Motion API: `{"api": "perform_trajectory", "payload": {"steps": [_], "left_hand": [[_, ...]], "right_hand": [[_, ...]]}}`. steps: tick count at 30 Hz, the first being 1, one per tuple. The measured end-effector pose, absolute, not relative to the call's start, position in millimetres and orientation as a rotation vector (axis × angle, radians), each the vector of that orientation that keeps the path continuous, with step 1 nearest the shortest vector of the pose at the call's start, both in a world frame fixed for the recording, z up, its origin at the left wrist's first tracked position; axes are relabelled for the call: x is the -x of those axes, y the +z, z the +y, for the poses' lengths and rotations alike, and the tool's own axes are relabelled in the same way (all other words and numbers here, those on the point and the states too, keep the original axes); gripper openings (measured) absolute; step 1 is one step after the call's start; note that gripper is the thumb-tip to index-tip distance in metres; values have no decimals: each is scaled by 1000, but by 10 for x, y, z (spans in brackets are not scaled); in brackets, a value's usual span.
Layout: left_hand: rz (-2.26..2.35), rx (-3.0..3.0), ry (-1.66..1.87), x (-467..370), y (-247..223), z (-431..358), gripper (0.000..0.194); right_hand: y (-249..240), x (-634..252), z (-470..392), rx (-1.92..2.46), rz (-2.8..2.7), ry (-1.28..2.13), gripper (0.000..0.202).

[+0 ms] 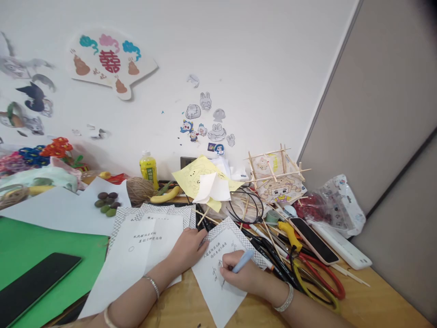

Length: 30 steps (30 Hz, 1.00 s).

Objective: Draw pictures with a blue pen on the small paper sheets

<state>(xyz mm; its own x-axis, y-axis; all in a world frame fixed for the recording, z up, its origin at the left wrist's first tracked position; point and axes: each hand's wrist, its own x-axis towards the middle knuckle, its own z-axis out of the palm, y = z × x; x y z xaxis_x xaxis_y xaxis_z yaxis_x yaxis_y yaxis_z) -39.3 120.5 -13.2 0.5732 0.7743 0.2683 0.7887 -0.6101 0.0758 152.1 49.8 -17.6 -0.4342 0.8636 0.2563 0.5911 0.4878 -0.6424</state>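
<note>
My right hand (241,272) is closed around a light blue pen (244,259), its tip end low over a white sheet with a patterned border (218,300). The sheet bears two lines of handwriting and drawn leafy sprigs, some hidden by the hand. My left hand (189,248) rests at the sheet's left edge, thumb toward the paper and fingers laid out, holding nothing. Under and beside my left forearm lie more handwritten sheets (136,259) with similar borders, overlapping each other.
A black phone or tablet (37,284) lies on a green board (92,255) at left. Behind are a yellow bottle (149,171), twine (139,190) and a banana (165,195). Pens, sticks, red-handled pliers (327,275), another phone (314,240) and a power strip (344,246) crowd the right.
</note>
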Motion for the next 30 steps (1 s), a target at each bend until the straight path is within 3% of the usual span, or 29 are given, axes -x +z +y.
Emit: {"api": "perform_trajectory", "payload": {"steps": [30], "left_hand": [[-1374,2748,-424,392,-133,1202,15]], "right_hand": [[-201,-1525,504,1204,-2148,635,24]]}}
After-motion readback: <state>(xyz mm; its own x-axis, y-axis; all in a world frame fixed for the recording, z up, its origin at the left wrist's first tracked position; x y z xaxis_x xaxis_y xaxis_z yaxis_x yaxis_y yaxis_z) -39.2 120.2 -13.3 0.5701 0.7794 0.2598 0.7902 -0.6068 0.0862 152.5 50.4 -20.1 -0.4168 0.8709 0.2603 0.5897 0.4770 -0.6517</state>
